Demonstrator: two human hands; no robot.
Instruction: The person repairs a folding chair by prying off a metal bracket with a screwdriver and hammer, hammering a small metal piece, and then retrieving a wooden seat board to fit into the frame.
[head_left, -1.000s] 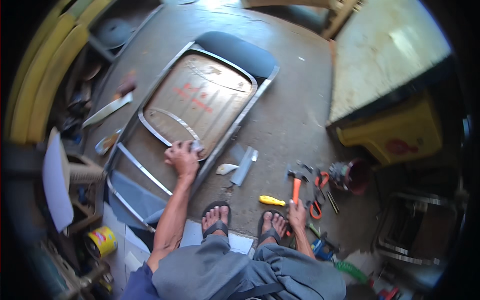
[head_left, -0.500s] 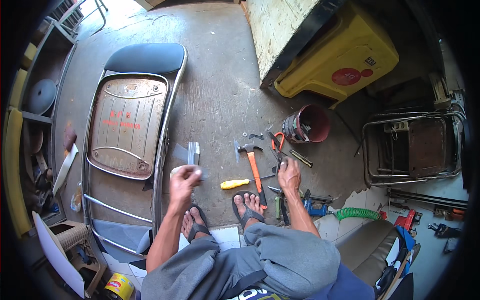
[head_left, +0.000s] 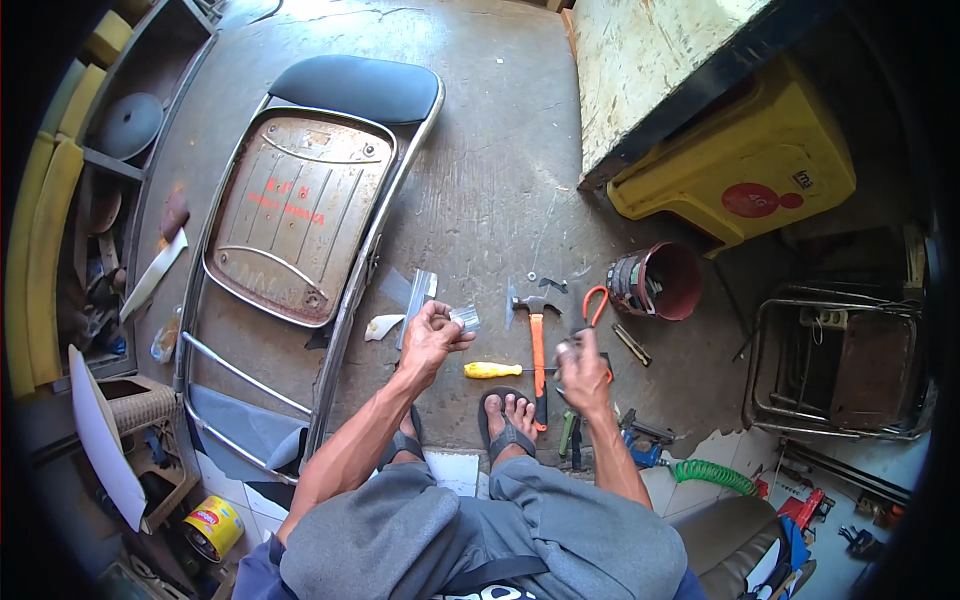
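Since the first frame, left hand has come away from the chrome-framed folding chair with rusty brown metal seat, lying flat on the grey concrete floor. Right of chair: orange-handled steel claw hammer; farther right, orange-looped scissors, with right hand blurred just beside; its grip cannot be told. Hands apart. Small clear plastic piece, just right of chair, pinched in left fingers. Step, judged: handling that piece; next move calls for a steady pinch.
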